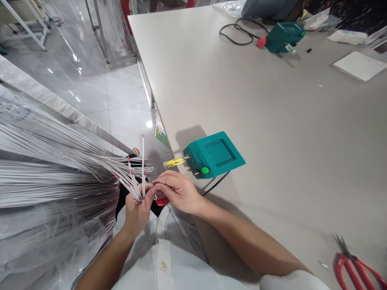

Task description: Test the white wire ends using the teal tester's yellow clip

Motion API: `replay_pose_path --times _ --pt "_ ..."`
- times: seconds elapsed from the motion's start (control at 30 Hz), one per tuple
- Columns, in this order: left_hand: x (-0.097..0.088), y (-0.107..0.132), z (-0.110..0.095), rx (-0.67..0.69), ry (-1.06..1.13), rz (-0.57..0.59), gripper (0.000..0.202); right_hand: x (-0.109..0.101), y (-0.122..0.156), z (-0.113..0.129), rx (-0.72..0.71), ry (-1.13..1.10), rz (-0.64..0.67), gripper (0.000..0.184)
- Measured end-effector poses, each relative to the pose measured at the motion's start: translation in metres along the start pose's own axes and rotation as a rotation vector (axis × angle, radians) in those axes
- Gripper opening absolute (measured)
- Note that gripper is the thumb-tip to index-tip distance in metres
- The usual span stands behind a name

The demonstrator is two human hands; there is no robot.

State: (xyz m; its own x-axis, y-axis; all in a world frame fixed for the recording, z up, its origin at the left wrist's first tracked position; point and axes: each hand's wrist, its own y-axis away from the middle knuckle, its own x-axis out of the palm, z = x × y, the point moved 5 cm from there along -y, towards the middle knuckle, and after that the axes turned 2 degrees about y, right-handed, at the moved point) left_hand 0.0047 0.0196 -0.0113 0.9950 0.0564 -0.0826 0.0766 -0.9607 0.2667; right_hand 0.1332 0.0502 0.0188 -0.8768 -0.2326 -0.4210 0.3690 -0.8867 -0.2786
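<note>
My left hand is closed around several white wires, whose reddish ends stick up above the fist. Beside it my right hand pinches at the left thumb and fingertips; the wire end between the fingers is mostly hidden. A long bundle of white wires spreads to the left of my hands. Just beyond the right hand, a green device with a shallow tray on top sits at the table's edge. From its side juts a yellow-handled tip, near a round green button.
The grey table fills the right side. Red-handled scissors lie at lower right. A second green device with a black cord stands at the back, near a white flat block. A wheeled metal rack stands on the floor.
</note>
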Motion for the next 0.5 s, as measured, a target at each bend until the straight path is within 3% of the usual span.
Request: replay_pose_path --times 0.17,0.23,0.3,0.43,0.5 --pt "0.001 0.002 0.003 0.017 0.010 -0.038 0.016 0.000 0.002 0.007 -0.116 0.416 0.084 0.019" --pt "0.001 0.003 0.006 0.012 0.050 -0.090 0.016 0.000 0.001 0.009 -0.091 0.450 0.108 0.019" --pt "-0.001 0.003 0.010 -0.009 0.128 -0.143 0.017 0.001 0.000 0.004 0.038 0.295 0.129 0.022" --pt "-0.005 0.001 0.013 -0.035 0.246 -0.201 0.019 0.015 0.006 -0.020 0.536 -0.287 0.230 0.026" --pt "-0.007 0.000 0.012 -0.039 0.248 -0.209 0.019 0.017 0.009 -0.026 0.656 -0.407 0.189 0.025"
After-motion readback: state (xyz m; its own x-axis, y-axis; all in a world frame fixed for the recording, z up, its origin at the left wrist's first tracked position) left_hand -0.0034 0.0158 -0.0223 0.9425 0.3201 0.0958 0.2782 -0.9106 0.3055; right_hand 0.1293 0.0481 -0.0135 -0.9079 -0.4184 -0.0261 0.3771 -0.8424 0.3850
